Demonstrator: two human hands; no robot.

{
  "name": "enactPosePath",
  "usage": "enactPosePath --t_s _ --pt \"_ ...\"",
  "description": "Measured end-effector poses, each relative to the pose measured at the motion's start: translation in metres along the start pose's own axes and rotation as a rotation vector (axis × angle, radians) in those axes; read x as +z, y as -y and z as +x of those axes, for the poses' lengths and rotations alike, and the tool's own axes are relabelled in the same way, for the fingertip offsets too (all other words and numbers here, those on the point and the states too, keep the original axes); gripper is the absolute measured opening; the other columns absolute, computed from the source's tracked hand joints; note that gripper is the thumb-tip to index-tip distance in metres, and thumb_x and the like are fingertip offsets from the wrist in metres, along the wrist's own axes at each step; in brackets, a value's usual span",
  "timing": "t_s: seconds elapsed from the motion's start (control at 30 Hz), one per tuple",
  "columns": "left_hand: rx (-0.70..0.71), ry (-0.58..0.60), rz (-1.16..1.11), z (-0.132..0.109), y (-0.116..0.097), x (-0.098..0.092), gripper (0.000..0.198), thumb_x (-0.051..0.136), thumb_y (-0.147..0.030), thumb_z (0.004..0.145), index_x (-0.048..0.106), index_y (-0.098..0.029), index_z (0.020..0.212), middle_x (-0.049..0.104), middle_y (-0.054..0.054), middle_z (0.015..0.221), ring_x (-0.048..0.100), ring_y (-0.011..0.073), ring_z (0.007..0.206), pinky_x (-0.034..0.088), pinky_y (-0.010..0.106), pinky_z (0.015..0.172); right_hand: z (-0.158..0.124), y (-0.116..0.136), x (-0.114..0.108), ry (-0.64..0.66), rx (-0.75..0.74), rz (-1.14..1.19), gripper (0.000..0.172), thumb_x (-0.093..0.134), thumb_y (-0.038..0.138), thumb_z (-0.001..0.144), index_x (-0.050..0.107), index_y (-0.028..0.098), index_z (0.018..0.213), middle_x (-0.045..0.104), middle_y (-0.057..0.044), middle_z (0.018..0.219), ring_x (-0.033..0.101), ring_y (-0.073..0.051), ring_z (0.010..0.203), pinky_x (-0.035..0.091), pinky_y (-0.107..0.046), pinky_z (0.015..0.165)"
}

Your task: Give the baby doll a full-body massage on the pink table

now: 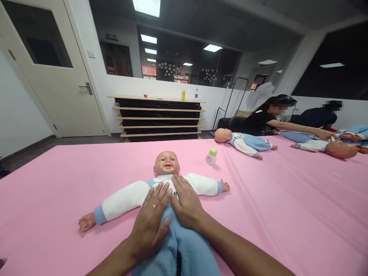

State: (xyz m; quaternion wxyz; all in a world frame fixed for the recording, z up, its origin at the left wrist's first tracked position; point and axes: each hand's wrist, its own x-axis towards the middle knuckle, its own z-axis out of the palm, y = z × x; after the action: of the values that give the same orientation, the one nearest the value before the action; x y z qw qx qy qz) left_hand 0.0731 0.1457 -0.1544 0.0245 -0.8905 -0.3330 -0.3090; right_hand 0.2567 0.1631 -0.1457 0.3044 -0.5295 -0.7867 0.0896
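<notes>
A smooth pink sheet (287,214) is spread over the table, with soft creases running across its right part. On it, the left hand (152,218) (one finger is circled by a gold ring (154,206)) and the right hand (188,201) are laid flat on the front of a doll (176,226), fingers extended, nothing gripped, the palms slanted toward each other. The step in hand is judged to be a broad, two-palmed contact with the chest; from this pose, even, gentle pressure seems to be called for, since the loose cloth could be rucked up.

The doll is laid on its back, head pointed away, arms spread wide. Its head is formed in glossy, rounded plastic, its sleeves in fluffy white pile closed by blue cuffs (100,215), its trousers in napped blue plush. Beyond its shoulder, a squat, pale bottle (211,158) is topped by a green cap. Farther right, a second doll (248,143) is stretched out, and past it a third doll (337,147) is reached over by a co-worker (255,120). Against the back wall, dark slabs are layered with pale boards in a rack (161,109).
</notes>
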Motion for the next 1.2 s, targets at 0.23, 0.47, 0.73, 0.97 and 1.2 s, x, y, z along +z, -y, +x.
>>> enactPosePath --t_s 0.23,0.47,0.73,0.97,1.2 --pt "-0.345 0.187 -0.112 0.003 0.012 0.012 0.054 0.032 -0.040 0.095 0.025 -0.037 0.148 0.021 -0.006 0.157 0.014 0.0178 0.150 0.018 0.052 0.124 -0.009 0.002 0.004 -0.263 -0.229 -0.065 0.056 0.046 0.015 0.083 0.045 0.002 0.138 0.045 -0.021 0.142 0.037 -0.031 0.138 0.036 -0.054 0.112" --pt "-0.532 0.068 -0.165 0.000 0.017 0.023 0.051 0.025 -0.036 0.097 0.028 -0.031 0.148 0.025 -0.003 0.156 0.015 0.0138 0.150 0.016 0.051 0.125 -0.004 0.015 -0.009 -0.128 -0.448 0.108 0.041 0.050 0.017 0.083 0.060 0.014 0.123 0.061 -0.011 0.127 0.052 -0.022 0.125 0.041 -0.043 0.110" --pt "-0.087 -0.077 0.087 -0.002 0.001 0.007 0.069 0.044 -0.021 0.089 0.016 -0.026 0.152 0.020 0.004 0.158 0.011 0.0230 0.150 0.015 0.051 0.123 0.002 0.006 -0.003 -0.062 -0.047 0.069 0.051 0.051 0.031 0.089 0.050 0.017 0.138 0.044 -0.010 0.146 0.038 -0.025 0.138 0.029 -0.049 0.117" --pt "-0.094 0.081 0.042 -0.001 0.010 0.011 0.064 0.040 -0.027 0.092 0.017 -0.030 0.152 0.026 0.000 0.156 0.019 0.0176 0.149 0.022 0.046 0.124 -0.006 0.000 0.006 -0.258 -0.043 0.008 0.050 0.046 0.023 0.089 0.047 0.007 0.137 0.049 -0.018 0.140 0.044 -0.027 0.133 0.037 -0.052 0.112" --pt "-0.405 0.092 -0.090 0.001 0.010 0.016 0.053 0.031 -0.035 0.096 0.027 -0.031 0.149 0.024 -0.001 0.157 0.018 0.0171 0.149 0.021 0.052 0.123 -0.008 0.008 -0.007 -0.259 -0.462 0.122 0.041 0.051 0.017 0.084 0.056 0.015 0.125 0.060 -0.011 0.128 0.050 -0.021 0.126 0.039 -0.046 0.111"
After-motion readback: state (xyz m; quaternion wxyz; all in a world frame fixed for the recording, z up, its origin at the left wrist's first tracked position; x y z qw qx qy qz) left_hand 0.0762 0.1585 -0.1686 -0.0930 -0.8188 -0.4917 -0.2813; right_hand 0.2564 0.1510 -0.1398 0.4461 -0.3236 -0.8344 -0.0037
